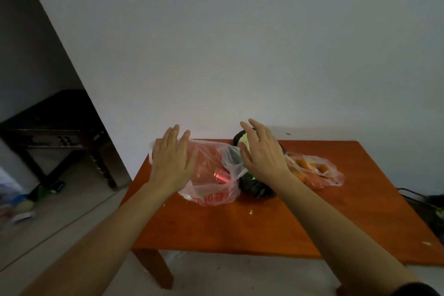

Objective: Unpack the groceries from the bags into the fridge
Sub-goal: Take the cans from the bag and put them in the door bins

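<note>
Three bags lie on an orange wooden table. A clear plastic bag with red print holds a red can. Behind it, a black bag shows something pale green at its top. To the right, a clear bag holds orange produce. My left hand hovers flat, fingers apart, over the left side of the printed bag. My right hand is spread above the black bag and holds nothing. No fridge is in view.
A bare white wall stands behind the table. A dark wooden table stands in the room at the left, with small items on the floor near it. Dark cables and objects lie at the right edge.
</note>
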Demonstrator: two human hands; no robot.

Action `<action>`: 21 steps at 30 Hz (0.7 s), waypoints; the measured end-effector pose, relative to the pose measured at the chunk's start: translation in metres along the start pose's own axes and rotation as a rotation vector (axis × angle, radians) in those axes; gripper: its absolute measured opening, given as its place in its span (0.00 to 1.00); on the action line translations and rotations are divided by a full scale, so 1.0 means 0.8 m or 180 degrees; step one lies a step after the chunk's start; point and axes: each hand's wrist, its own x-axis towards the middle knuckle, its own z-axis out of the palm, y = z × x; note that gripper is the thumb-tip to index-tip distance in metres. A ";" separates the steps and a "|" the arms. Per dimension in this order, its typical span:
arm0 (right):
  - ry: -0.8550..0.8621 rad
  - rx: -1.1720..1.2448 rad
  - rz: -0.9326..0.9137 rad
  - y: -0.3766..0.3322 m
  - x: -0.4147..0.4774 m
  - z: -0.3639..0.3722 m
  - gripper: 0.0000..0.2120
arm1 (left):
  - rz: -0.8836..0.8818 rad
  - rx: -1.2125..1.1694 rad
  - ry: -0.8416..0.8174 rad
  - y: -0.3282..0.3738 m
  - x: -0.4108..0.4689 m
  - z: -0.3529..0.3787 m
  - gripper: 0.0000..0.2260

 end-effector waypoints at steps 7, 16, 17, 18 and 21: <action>-0.0395 0.0317 -0.0216 0.009 0.134 0.105 0.17 | 0.0170 0.0045 -0.0379 -0.059 0.141 0.057 0.29; -0.1994 0.0416 -0.0151 -0.005 0.170 0.249 0.12 | 0.0803 -0.0082 -0.1226 -0.141 0.200 0.186 0.20; -0.2199 0.0354 -0.0046 -0.007 0.165 0.264 0.13 | 0.0931 -0.0087 -0.1338 -0.149 0.202 0.206 0.20; -0.2367 0.0285 0.0076 -0.008 0.159 0.278 0.14 | 0.1011 -0.0073 -0.1493 -0.158 0.203 0.226 0.21; -0.2573 0.0234 0.0538 -0.014 0.147 0.324 0.15 | 0.1123 -0.0090 -0.2091 -0.187 0.211 0.280 0.22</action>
